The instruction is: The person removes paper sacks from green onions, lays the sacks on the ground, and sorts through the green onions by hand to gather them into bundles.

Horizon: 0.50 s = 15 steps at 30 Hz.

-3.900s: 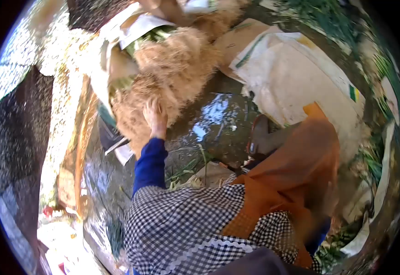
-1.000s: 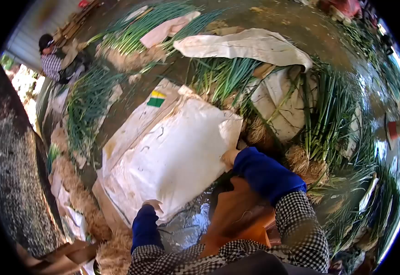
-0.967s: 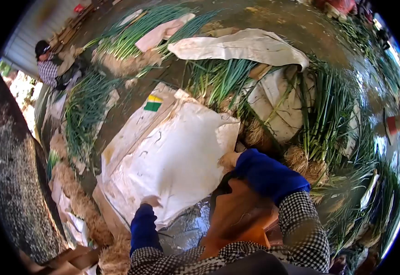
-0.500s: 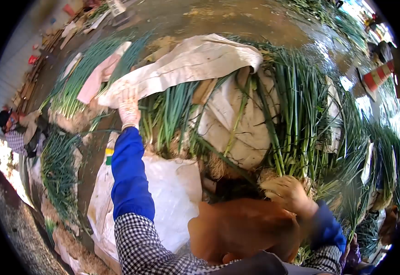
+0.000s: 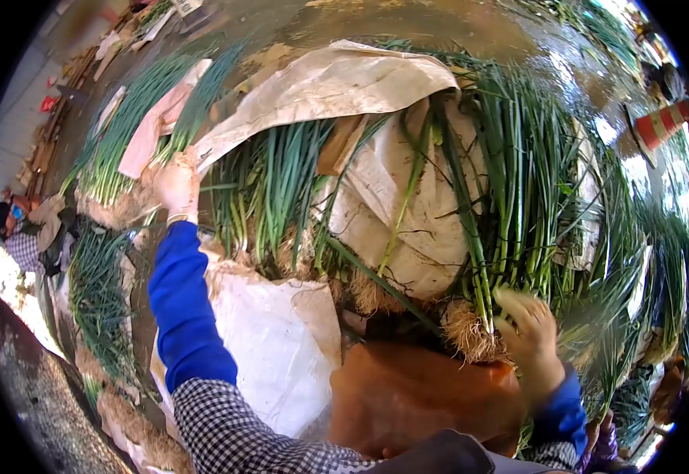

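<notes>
My left hand (image 5: 178,186) reaches far forward, at the left end of a long pale cloth (image 5: 336,87) and against the lower stalks of a spring onion bunch (image 5: 194,118). Its fingers are blurred, so I cannot tell what they grip. My right hand (image 5: 532,336) hovers with fingers apart beside the shaggy roots (image 5: 471,336) of another bunch. Long green stalks (image 5: 514,197) rise behind it. Between the hands, more spring onions (image 5: 277,189) lie under the cloth's edge, beside a dirty whitish sack (image 5: 408,213).
A white plastic sack (image 5: 281,340) and a brown-orange surface (image 5: 423,395) are close to my body. A pink cloth (image 5: 159,126) lies on onions at left, where another person (image 5: 24,233) sits. A striped traffic cone (image 5: 660,125) stands on the wet floor at right.
My left hand has moved left off the top of the cloth to its end. The right hand has shifted right and opened away from the roots, uncovering them. The view has moved slightly.
</notes>
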Available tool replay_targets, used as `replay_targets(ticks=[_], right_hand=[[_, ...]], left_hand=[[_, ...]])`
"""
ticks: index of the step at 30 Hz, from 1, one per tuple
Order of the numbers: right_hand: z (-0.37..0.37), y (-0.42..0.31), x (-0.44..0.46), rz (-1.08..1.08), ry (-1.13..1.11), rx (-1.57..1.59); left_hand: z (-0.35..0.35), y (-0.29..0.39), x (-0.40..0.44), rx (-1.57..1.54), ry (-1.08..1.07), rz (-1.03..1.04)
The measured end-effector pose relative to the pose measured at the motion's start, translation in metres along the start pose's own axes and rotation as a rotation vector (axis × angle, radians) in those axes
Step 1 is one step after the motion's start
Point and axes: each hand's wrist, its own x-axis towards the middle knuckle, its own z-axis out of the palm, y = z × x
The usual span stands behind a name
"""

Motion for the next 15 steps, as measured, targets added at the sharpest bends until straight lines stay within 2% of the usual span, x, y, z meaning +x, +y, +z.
replay_targets(ticks=[1, 2, 3, 5, 6, 7, 8, 9, 10, 11, 13, 15], right_hand=[[0.000, -0.014, 0.031, -0.047, -0.041, -0.007], [0.000, -0.032, 0.060, -0.029, -0.034, 0.088], [0.006, -0.047, 0.086, -0.085, 0.009, 0.117], [0.031, -0.072, 0.134, -0.319, 0.155, -0.077], [0.048, -0.081, 0.156, -0.355, 0.139, -0.298], [0.088, -0.073, 0.184, -0.409, 0.247, -0.526], [0.107, -0.079, 0.206, -0.427, 0.298, -0.608], [0.132, -0.076, 0.225, -0.456, 0.215, -0.699], [0.158, -0.073, 0.232, -0.441, 0.195, -0.690], [0.206, -0.049, 0.242, -0.546, 0.152, -0.590], [0.220, -0.087, 0.221, -0.513, -0.246, -0.621], [0.262, -0.127, 0.162, -0.679, -0.153, -0.801]], left_hand=[[-0.015, -0.020, -0.010, 0.164, 0.093, 0.191], [-0.038, -0.034, -0.023, 0.214, 0.030, 0.174], [-0.054, -0.054, -0.033, 0.201, 0.150, 0.245], [-0.115, -0.087, -0.077, 0.295, 0.202, 0.318], [-0.142, -0.104, -0.101, 0.331, 0.183, 0.344], [-0.164, -0.124, -0.129, 0.319, 0.200, 0.374], [-0.187, -0.140, -0.159, 0.333, 0.191, 0.351], [-0.209, -0.156, -0.194, 0.349, 0.173, 0.328], [-0.223, -0.180, -0.239, 0.420, 0.116, 0.286], [-0.237, -0.201, -0.286, 0.446, 0.074, 0.267], [-0.259, -0.228, -0.388, 0.493, -0.056, 0.191], [-0.260, -0.249, -0.510, 0.508, -0.451, -0.103]])
